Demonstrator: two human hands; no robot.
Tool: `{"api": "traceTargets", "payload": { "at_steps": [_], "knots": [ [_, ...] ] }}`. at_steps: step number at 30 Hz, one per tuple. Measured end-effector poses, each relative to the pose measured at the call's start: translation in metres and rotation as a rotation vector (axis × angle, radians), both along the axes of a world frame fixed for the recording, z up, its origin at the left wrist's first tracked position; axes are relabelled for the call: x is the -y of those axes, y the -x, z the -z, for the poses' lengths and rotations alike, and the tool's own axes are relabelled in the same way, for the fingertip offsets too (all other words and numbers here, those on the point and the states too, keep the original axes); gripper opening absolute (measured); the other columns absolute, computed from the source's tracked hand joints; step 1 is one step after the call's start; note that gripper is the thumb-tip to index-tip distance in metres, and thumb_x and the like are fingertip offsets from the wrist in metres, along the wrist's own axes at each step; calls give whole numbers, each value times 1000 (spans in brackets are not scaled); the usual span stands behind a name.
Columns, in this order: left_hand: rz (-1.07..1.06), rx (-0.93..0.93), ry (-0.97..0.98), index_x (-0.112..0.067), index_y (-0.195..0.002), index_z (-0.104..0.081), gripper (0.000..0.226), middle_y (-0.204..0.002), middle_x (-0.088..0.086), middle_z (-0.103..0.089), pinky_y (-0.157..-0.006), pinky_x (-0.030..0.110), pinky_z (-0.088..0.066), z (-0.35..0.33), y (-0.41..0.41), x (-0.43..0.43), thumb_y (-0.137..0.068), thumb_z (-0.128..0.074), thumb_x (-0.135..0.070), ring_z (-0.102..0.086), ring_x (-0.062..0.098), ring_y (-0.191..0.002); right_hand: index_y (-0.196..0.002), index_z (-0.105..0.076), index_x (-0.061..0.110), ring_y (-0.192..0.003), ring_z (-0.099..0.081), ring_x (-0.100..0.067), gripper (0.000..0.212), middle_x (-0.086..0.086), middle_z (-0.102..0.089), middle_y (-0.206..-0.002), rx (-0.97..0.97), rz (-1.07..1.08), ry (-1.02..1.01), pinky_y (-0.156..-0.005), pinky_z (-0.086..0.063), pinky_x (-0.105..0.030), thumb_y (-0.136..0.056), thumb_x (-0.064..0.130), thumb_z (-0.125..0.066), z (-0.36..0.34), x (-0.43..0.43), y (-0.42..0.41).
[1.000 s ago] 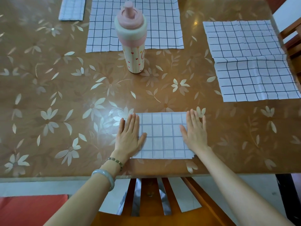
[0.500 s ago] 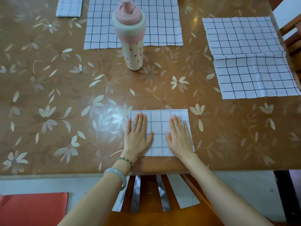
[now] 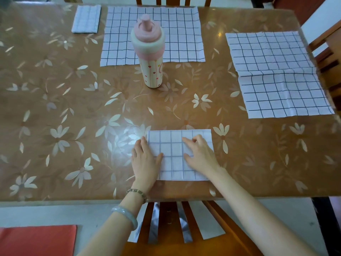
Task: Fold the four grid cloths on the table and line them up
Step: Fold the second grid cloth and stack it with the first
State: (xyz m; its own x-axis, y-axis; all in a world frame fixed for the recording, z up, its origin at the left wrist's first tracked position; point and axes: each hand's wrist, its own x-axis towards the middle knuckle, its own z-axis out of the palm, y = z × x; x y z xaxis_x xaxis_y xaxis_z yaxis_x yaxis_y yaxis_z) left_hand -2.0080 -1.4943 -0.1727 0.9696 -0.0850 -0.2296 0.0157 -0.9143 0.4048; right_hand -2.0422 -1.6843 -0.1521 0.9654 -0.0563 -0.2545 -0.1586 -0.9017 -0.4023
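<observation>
We judge that we are on the second of the four cloths. The near cloth (image 3: 173, 163) lies at 6 o'clock on the table (image 3: 55, 100), close to the near edge, already folded down to a small layered rectangle. Our left hand (image 3: 145, 159) lies flat over its 9 o'clock edge, fingers straight and thumb spread onto the fabric, holding nothing. Our right hand (image 3: 200, 154) sits on its 3 o'clock half with fingers bent and tips down on the top layer. We cannot tell whether it pinches that layer or only presses.

The folded cloth (image 3: 86, 19) lies finished as a narrow strip at 11 o'clock. The far cloth (image 3: 118, 34) at 12 o'clock and the right cloth (image 3: 276, 74) at 2 o'clock lie open and flat.

Going by the strip, the near cloth likely needs one more fold, side over side. That means squaring the edges, pressing the crease, and carrying it up beside the strip.

The only container is the bottle (image 3: 148, 52), upright before the far cloth's near edge. Its pink lid is on and its body is opaque, so we cannot see what it holds.
</observation>
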Motion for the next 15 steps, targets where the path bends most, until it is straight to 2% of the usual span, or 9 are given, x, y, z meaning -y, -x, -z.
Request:
{"api": "traceTargets", "payload": {
  "at_steps": [5, 8, 12, 15],
  "knots": [
    [-58, -62, 79, 0, -131, -38, 73, -124, 17, -46, -95, 41, -39, 0, -5, 4, -75, -75, -28, -43, 34, -112, -145, -30, 28, -106, -38, -19, 71, 2, -30, -105, -149, 0, -46, -72, -42, -28, -83, 32, -64, 10, -7, -1],
    [-128, -117, 214, -3, -119, -40, 58, -113, 14, -50, -79, 34, -40, -6, -9, 8, -73, -74, -16, -48, 31, -101, -145, -28, 28, -106, -37, -19, 75, 2, -29, -105, -178, 17, -66, -77, -44, -29, -81, 33, -66, 10, -6, -1],
    [-213, -253, 431, -13, -120, -37, 48, -100, -2, -55, -67, 33, -42, -12, -14, 4, -81, -64, -11, -58, 24, -91, -147, -26, 28, -106, -36, -18, 80, 3, -28, -106, -204, 33, -77, -81, -46, -30, -79, 34, -68, 10, -5, -2],
    [-247, -280, 526, -21, -116, -40, 44, -97, -5, -59, -64, 29, -46, -16, -16, -10, -82, -65, -10, -61, 18, -88, -146, -24, 31, -106, -35, -18, 83, 3, -27, -106, -225, 15, -55, -76, -45, -29, -76, 38, -67, 7, -11, -8]
  ]
}}
